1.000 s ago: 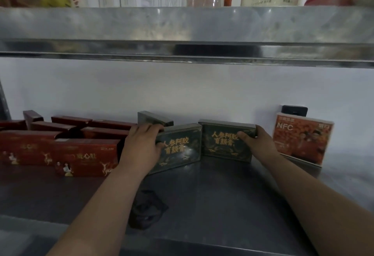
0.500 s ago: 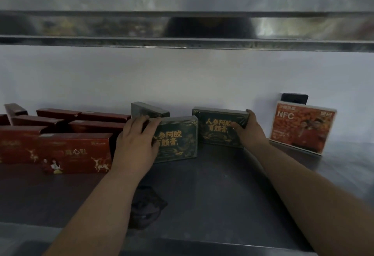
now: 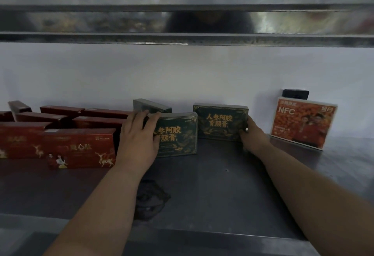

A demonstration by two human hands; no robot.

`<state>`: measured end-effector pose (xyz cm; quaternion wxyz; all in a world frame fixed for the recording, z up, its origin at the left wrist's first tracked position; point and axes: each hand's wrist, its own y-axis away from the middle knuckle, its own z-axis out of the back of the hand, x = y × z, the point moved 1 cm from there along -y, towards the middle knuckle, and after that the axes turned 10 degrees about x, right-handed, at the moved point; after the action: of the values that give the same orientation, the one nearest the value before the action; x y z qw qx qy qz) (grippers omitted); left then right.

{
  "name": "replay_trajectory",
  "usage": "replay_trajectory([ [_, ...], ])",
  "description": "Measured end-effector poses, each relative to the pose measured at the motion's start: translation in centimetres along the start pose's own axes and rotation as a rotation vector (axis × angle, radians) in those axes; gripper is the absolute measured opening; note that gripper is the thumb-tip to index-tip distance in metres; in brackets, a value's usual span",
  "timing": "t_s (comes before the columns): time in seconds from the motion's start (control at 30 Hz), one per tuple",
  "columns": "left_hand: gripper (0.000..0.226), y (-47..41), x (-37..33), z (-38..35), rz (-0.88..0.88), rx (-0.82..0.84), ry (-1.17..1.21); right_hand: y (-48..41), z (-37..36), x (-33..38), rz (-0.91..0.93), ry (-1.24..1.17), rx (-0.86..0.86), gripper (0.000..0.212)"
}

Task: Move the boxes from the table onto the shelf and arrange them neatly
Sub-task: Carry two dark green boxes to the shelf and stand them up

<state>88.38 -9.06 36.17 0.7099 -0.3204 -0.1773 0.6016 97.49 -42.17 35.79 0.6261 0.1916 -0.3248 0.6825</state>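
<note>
While the two hands bracket the pair, the green boxes stand upright on the steel shelf (image 3: pixel 212 185), printed faces out. The left hand (image 3: pixel 139 136) grips the near green box (image 3: pixel 178 134) at its upper left corner, fingers curled over the top edge. The right hand (image 3: pixel 252 134) wraps the outer end of the right green box (image 3: pixel 220 121). That looks like a squaring-up hold: one hand at each far end, so the boxes can be squeezed together and lined up.

They aren't flush. The near box sits forward and slightly angled, while the right one stands further back, close to the white wall (image 3: pixel 182 73). A third green box (image 3: pixel 150 106) pokes up behind the left fingers, turned at a slant.

On the left it's tight: the red boxes (image 3: pixel 81 148) crowd right up beside the left wrist, stacked in uneven rows. The right offers more room, with a bare strip of steel between the right hand and the NFC display card (image 3: pixel 301 123) propped near the wall. Out front there's plenty of open shelf, apart from a dark crumpled object (image 3: pixel 150 199) near the front lip. The upper shelf (image 3: pixel 182 23) hangs low, so I'd judge sliding safer than lifting.
</note>
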Motion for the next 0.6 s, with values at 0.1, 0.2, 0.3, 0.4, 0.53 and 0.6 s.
replay_trajectory([
  [0.1, 0.066, 0.2, -0.3, 0.3, -0.018, -0.039, -0.014, 0.2, -0.1, -0.4, -0.059, 0.124, 0.108, 0.054],
  [0.2, 0.053, 0.5, -1.3, 1.3, -0.049, -0.138, -0.015, 0.6, 0.1, -0.9, -0.123, 0.265, 0.188, 0.048],
  [0.3, 0.033, 1.2, -3.1, 2.4, -0.134, -0.103, 0.054, 1.7, 0.3, -1.6, -0.162, 0.417, 0.245, 0.045],
  [0.4, 0.023, 2.6, -5.0, 2.5, -0.175, 0.25, 0.156, 3.8, 0.3, -1.6, -0.106, 0.515, 0.315, 0.048],
  [0.53, 0.045, 5.0, -7.0, 1.9, -0.147, 0.703, 0.16, 7.9, -0.5, -1.0, -0.107, 0.608, 0.402, 0.057],
  [0.6, 0.059, 6.1, -7.8, 2.2, -0.174, 0.844, 0.152, 10.6, -0.4, -0.3, -0.096, 0.681, 0.448, 0.066],
])
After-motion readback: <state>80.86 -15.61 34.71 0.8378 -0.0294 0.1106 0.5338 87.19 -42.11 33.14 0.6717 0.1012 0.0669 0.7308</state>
